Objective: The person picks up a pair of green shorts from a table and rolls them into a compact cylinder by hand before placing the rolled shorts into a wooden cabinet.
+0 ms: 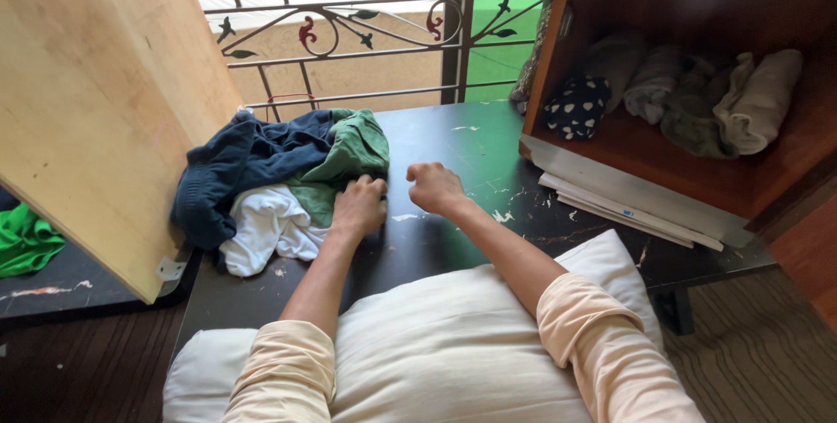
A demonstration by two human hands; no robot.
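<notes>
A heap of clothes lies on the dark scratched table: a navy garment, a green garment and a white garment. My left hand rests curled at the edge of the green garment and touches it. My right hand is a closed fist on the bare table, just right of the heap, with nothing visible in it. Both forearms reach over a white pillow at the near edge.
An open wooden cabinet at the right holds rolled clothes and a dotted dark item. Flat white boards lie beneath it. A pale wooden panel leans at left. A metal railing runs behind.
</notes>
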